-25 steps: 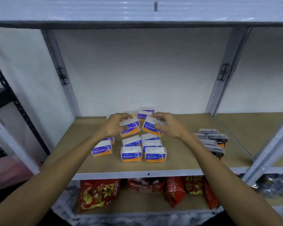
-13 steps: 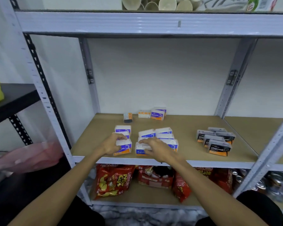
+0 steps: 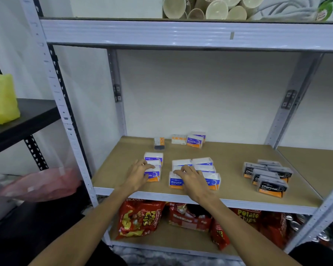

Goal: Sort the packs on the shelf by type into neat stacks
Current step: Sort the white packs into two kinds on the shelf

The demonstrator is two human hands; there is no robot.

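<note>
The packs (image 3: 195, 172) sit near the shelf (image 3: 229, 154) front edge, so a careless nudge could tip one off. The right hand (image 3: 193, 181) lies on the Round group, fingers spread flat; the left hand (image 3: 138, 174) fingertips touch the left stack's top, gripping nothing.

We see a tan shelf (image 3: 229, 160) carrying white packs (image 3: 202, 162) near its front edge. Dark Charcoal packs (image 3: 271, 186) sit right (partly overlapping), and a few more packs (image 3: 194, 141) rest at the back.
</note>
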